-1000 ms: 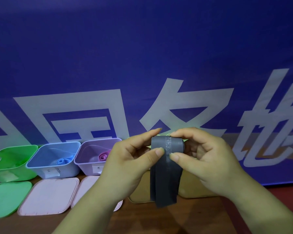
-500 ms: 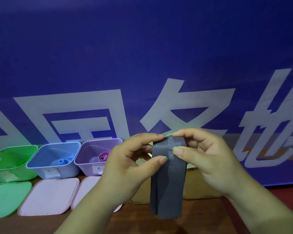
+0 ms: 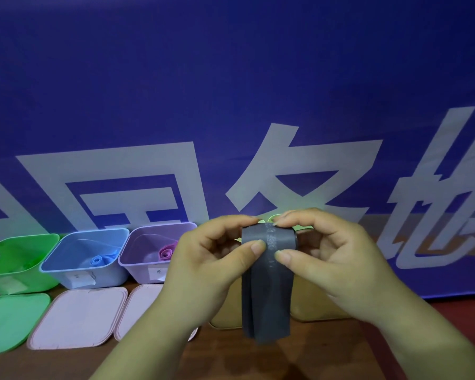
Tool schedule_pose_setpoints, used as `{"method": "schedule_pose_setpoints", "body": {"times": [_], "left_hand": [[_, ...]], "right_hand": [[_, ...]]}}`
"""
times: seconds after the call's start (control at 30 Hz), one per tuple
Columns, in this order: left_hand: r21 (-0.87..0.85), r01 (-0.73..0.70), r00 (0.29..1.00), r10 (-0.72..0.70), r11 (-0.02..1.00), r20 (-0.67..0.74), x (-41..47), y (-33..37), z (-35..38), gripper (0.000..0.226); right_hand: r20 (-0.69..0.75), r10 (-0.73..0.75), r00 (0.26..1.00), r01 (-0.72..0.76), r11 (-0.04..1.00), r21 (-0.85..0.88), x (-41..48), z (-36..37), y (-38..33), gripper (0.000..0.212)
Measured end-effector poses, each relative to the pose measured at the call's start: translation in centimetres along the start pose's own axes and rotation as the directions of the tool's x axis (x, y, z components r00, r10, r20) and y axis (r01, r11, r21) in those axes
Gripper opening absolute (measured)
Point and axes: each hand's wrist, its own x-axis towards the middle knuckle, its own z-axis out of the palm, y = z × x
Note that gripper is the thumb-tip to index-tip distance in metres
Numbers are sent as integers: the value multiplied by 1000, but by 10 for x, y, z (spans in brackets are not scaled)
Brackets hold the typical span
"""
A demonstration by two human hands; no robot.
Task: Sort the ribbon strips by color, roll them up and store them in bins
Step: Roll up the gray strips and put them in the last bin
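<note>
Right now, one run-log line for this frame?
step: rolling | item: grey ribbon strip, top rolled, tail hanging | left hand: pinches roll | right hand: pinches roll

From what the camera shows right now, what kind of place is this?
Probably a staged sorting station: a wooden table against a large blue banner, with a green bin, blue bin and purple bin lined up.

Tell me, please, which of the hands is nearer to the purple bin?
Left. The left hand pinches the grey ribbon just right of the purple bin; the right hand pinches it farther right.
</note>
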Motion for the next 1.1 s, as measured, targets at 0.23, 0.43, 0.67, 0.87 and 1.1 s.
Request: {"method": "schedule_pose_setpoints", "body": {"times": [0.23,0.43,0.67,0.87,1.1], "left_hand": [[-3,6,1000,-6,1000,15,1,3,1,29],[105,-56,997,49,993,65,3,-1,-4,43],[152,-118,991,108,981,73,1,-3,-5,40],[139,-109,994,106,984,28,1,-7,-4,37],[80,-54,998,52,995,18,1,-3,-2,33]], "right_hand": [[-38,-49,998,48,998,-39,3,2,2,30],[-69,5,998,-3,1000,26,6,0,3,29],[-47,68,997,-63,994,91,8,-3,3,24],[4,149,989,-148,981,123,9,-5,1,30],[100,111,989,-104,992,-77,2,-9,-3,41]]}}
